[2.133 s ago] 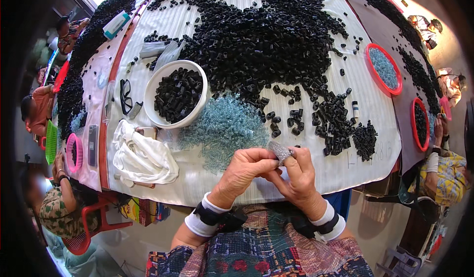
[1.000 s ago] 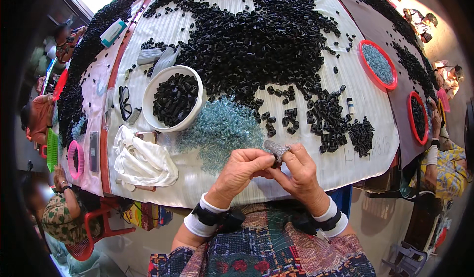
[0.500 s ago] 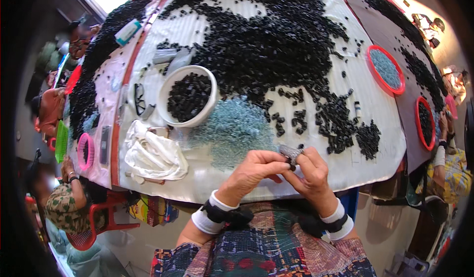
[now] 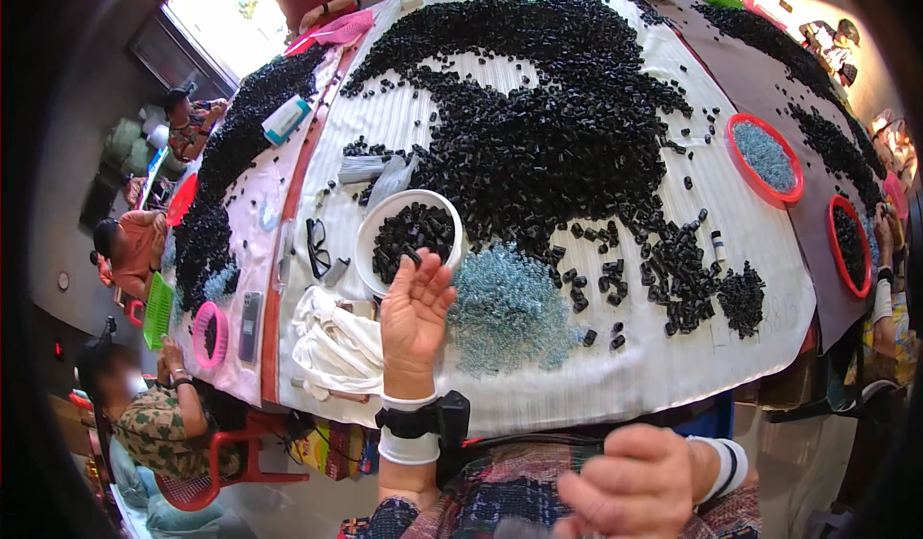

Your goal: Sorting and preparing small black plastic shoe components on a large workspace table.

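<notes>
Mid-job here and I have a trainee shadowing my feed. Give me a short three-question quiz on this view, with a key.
1. Multiple choice: where in the picture is the loose heap of pale-blue beads relative to the round white bowl?
A) inside it
B) outside it, on its right
C) outside it, on its left

2. True or false: the bare right hand is nearer the bowl than the bare left hand.

3. Fill the gap: the black-framed eyeglasses lie on the picture's ___ side of the bowl.

Key: 1. B; 2. False; 3. left.
</notes>
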Demonstrator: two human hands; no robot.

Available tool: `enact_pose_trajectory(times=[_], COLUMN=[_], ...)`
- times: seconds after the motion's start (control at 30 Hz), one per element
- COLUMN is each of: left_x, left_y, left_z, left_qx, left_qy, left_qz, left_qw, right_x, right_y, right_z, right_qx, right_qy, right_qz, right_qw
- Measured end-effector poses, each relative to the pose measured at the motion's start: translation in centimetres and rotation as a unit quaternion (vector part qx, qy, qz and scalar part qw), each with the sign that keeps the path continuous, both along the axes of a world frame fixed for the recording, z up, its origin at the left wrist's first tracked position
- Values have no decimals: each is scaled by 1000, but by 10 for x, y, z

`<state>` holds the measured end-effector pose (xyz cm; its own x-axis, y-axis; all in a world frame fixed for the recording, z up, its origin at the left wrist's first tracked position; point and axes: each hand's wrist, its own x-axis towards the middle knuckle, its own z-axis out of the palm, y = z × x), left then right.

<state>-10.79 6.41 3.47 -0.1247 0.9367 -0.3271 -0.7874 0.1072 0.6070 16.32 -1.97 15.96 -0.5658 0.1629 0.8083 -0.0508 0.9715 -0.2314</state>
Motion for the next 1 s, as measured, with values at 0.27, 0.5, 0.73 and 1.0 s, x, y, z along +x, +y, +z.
enact_pose_trajectory(times=[0.27,0.5,0.73,1.0], left_x=[-11,1,27,52], left_y=[1,-8,-12,-17], left_z=[-9,-10,-9,-8], left_qx=[18,11,-31,-2], left_qy=[-25,-18,26,-6], left_qz=[3,-39,-42,-93], left_qw=[1000,999,998,996], right_x=[-3,-26,-15,25], right_y=[-6,-10,-11,-4], right_z=[21,8,2,8], right_qx=[11,-19,-49,-208], right_qy=[56,172,188,103], right_qz=[54,51,82,84], right_qw=[997,984,978,969])
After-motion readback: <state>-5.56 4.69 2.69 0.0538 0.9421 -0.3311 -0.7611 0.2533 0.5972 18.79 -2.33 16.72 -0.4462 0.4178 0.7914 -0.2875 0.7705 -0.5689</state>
